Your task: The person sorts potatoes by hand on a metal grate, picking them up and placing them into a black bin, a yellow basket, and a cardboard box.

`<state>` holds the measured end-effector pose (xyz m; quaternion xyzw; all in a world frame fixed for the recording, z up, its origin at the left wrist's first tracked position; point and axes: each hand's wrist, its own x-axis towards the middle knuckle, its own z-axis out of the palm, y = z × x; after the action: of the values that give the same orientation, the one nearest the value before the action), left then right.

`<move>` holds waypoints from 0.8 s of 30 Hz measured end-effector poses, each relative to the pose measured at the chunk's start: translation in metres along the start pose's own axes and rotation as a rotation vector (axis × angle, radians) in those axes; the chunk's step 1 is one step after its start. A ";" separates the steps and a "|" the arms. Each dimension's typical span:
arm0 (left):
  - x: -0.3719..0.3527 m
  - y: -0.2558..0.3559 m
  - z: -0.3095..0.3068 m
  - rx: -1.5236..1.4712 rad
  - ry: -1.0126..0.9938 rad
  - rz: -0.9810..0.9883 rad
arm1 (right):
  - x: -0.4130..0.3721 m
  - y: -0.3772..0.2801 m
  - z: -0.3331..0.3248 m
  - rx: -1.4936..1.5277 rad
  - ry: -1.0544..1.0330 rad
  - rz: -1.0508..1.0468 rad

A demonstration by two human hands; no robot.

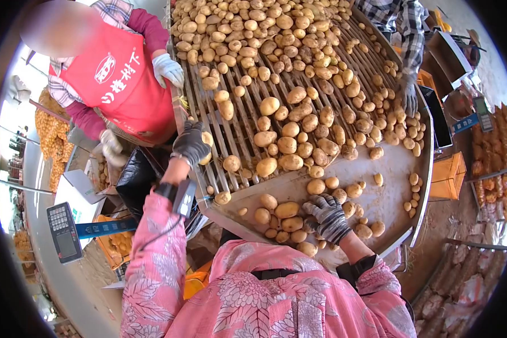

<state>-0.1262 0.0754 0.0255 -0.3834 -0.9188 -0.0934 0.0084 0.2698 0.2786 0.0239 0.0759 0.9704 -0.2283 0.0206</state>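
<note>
Slatted metal conveyor carries many potatoes. At its left edge is my left hand in a dark striped glove, its fingers curled against a potato. The palm side of this hand is hidden. My right hand, in a grey striped glove, rests palm down on the smooth metal tray at the conveyor's near end, with its fingers apart. Potatoes lie on both sides of it, a small group to its left and more to its right.
At the left, a person in a red apron has one gloved hand on the conveyor's side. Another person's gloved hand is at the right edge. Scales, an orange crate and potato sacks stand around.
</note>
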 end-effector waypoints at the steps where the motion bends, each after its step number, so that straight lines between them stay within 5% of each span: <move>1: 0.011 0.014 -0.021 -0.023 -0.237 -0.056 | 0.000 0.001 0.001 0.014 0.010 0.000; 3: 0.038 0.025 -0.033 -0.028 -0.640 -0.085 | 0.000 -0.003 0.000 0.013 0.032 0.017; 4: 0.058 -0.011 0.022 0.193 -0.722 0.153 | -0.003 -0.004 0.002 0.009 0.034 0.025; 6: 0.058 0.000 0.019 0.543 -0.860 0.675 | -0.004 -0.003 0.007 0.023 0.086 0.044; 7: 0.050 -0.005 0.021 0.538 -0.821 0.681 | -0.005 -0.005 0.006 0.014 0.107 0.045; 8: 0.033 0.008 0.020 0.196 -0.589 0.034 | -0.005 -0.005 0.008 0.016 0.117 0.057; 10: 0.010 0.024 0.018 0.238 -0.343 -0.026 | -0.008 -0.005 0.014 0.019 0.159 0.072; 12: 0.016 0.018 0.016 0.193 -0.440 -0.056 | -0.010 -0.005 0.014 0.001 0.168 0.073; 14: 0.015 0.009 0.002 -0.352 -0.525 -0.147 | -0.008 -0.004 0.014 0.019 0.156 0.056; 15: 0.009 -0.014 0.031 -0.740 -0.342 -0.128 | -0.007 -0.006 0.011 0.013 0.151 0.070; 18: -0.023 0.008 -0.006 -1.564 -0.358 -0.189 | -0.007 -0.006 0.010 -0.018 0.142 0.059; 21: -0.058 0.033 -0.029 -1.903 -0.418 -0.427 | -0.005 -0.001 0.018 -0.013 0.193 0.016; 22: -0.085 0.086 -0.104 -1.895 -0.477 -0.574 | -0.002 -0.005 0.014 0.009 0.221 -0.021; 24: -0.098 0.048 -0.036 -1.952 -0.495 -0.049 | -0.003 -0.007 0.003 0.012 0.100 0.007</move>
<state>-0.0248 0.0331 0.0603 -0.2123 -0.4240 -0.7231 -0.5023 0.2715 0.2710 0.0242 0.0906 0.9686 -0.2299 -0.0277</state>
